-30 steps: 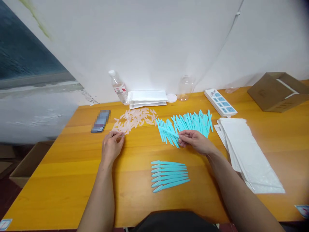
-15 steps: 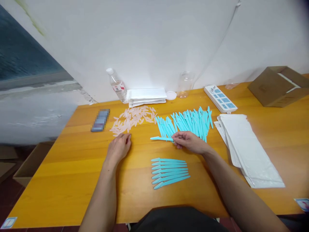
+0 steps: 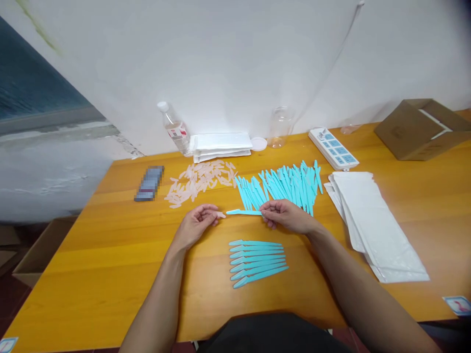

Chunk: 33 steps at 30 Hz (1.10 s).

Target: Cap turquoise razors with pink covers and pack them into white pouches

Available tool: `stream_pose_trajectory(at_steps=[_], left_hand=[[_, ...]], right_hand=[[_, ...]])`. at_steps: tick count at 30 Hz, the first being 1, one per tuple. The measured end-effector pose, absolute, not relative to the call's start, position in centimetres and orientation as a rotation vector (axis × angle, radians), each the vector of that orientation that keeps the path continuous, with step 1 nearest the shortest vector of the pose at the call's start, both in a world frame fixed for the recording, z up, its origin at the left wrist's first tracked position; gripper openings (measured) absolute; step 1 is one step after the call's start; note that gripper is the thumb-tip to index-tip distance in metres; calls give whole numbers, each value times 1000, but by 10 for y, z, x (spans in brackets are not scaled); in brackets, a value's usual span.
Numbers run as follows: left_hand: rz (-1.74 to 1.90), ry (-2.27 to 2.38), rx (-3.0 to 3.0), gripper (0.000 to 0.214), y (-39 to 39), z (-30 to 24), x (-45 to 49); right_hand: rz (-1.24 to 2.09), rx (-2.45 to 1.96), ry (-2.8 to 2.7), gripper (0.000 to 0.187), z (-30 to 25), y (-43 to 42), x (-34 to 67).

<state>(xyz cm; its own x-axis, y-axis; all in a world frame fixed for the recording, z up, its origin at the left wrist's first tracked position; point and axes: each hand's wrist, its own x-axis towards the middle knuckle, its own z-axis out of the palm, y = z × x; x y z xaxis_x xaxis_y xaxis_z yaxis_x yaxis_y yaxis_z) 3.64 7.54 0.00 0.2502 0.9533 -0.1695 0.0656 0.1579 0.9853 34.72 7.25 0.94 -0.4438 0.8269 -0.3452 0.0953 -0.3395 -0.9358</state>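
A pink cap (image 3: pixel 220 214) has been carried inward, pinched in the left hand (image 3: pixel 196 225). The teal razor (image 3: pixel 245 212) - gripped in the right hand (image 3: pixel 289 216) - is now nearly met

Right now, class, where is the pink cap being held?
Head view, table centre: the pink cap is pinched in the left hand, just left of the tip of the teal tool held by the right hand.

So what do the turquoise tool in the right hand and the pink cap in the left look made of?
Turquoise tool: likely moulded plastic, matte, uniform colour, thin profile. Pink cap: probably translucent plastic, pale and faintly see-through; too small to be sure.
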Motion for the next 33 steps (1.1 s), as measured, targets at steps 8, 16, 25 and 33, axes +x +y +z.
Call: stream_pose_trajectory(at_steps=[8, 16, 25, 33], left_hand=[[822, 1253, 1349, 44, 74, 0, 35], [737, 1233, 1282, 46, 69, 3, 48], [560, 1188, 1620, 34, 60, 8, 66], [387, 1019, 2151, 18, 55, 18, 64]], right_hand=[[1823, -1234, -1396, 44, 6, 74, 350], [1806, -1233, -1421, 44, 7, 74, 351], [1578, -1390, -1879, 30, 17, 65, 345], [1167, -1461, -2381, 19, 34, 51, 340]])
